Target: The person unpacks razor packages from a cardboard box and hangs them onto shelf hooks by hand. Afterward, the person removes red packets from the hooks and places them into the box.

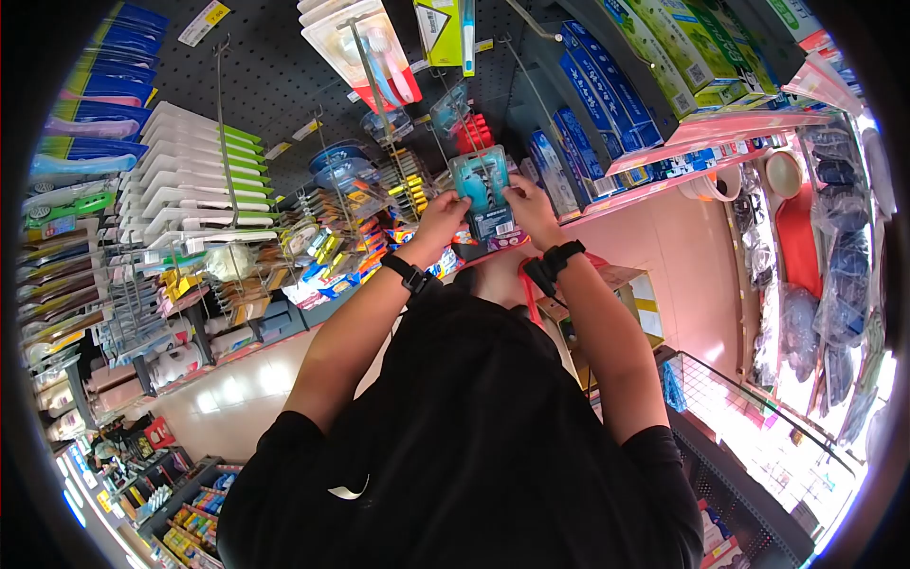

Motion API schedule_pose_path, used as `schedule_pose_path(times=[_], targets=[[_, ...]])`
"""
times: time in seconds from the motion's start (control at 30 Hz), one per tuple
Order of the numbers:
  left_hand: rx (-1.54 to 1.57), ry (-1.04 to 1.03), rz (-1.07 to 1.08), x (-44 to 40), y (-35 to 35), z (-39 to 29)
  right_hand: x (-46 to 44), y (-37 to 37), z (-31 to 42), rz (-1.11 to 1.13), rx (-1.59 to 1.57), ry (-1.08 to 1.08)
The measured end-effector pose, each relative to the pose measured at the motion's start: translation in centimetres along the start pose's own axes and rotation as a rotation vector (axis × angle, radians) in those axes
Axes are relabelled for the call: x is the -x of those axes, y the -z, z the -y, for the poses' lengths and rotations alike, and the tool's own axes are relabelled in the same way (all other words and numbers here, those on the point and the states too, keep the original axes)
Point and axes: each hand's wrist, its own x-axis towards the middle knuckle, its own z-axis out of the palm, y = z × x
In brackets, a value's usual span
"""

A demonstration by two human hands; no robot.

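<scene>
We face the pegboard (270, 66), far | boxes (607, 90), far right | our left hand (441, 226) and right hand (534, 211), far centre, fingers clamped on opposite sides of the pack (483, 185) | pack between our hands, left of the boxes

Pegboard: dark (275, 59), perforated, far side; metal hooks (224, 133) bear hanging white-and-green packs (194, 171) at left
Right shelf: pink-edged (725, 135), with blue boxes (607, 85) and green boxes (701, 62)
Floor: pale (687, 294), glossy in patches
</scene>
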Motion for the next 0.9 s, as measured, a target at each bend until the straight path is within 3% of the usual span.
schedule_pose_path(times=[0.6, 0.77, 0.83, 0.9], targets=[[0.006, -0.038, -0.007, -2.3, 1.3, 0.5, -2.4, -1.6, 0.9, -0.064, 0.017, 0.068], [-0.059, -0.043, -0.008, -2.8, 1.9, 1.3, -2.0, -1.8, 3.7, -0.086, -0.088, -0.048], [-0.078, -0.019, -0.023, -2.2, 1.7, 0.8, -3.1, -2.6, 3.1, -0.145, -0.014, 0.086], [-0.060, -0.012, 0.005, -2.1, 1.8, 0.7, -3.5, -2.8, 2.6, -0.123, -0.079, -0.002]])
